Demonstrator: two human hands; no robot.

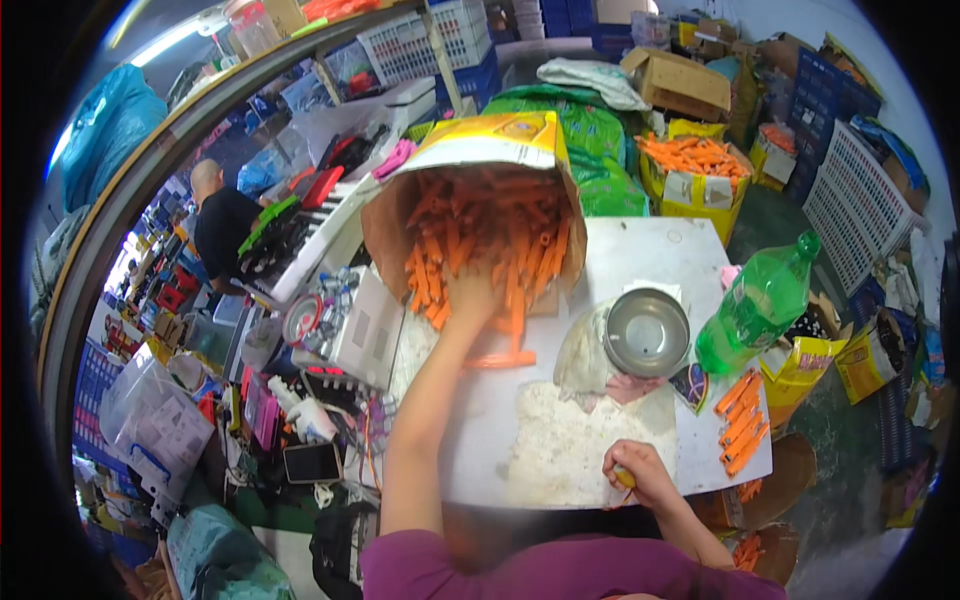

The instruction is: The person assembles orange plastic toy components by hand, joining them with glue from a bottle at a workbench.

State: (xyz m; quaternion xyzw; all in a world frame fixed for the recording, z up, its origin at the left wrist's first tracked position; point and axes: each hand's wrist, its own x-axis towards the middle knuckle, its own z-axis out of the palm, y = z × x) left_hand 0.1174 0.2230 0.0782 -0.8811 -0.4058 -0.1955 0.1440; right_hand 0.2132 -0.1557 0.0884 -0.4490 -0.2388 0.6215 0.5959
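A large paper bag (372, 215) lies on its side on the white table (480, 440), its mouth toward me and full of orange plastic pieces (455, 225). My left hand (474, 290) reaches into its mouth and touches the pieces; its fingertips are lost among them. One loose orange piece (505, 359) lies on the table by my left wrist. Close to the table's front edge, my right hand (640, 472) is closed around a small thing with a yellow end (625, 477), mostly hidden by the fingers.
On the table stand a metal bowl (647, 333) on a cloth, a green bottle (755, 305) and a row of orange pieces (742, 424). A phone (313, 464) lies at the left. Behind are green sacks (600, 150) and another filled bag (695, 190). A person (220, 225) sits far left.
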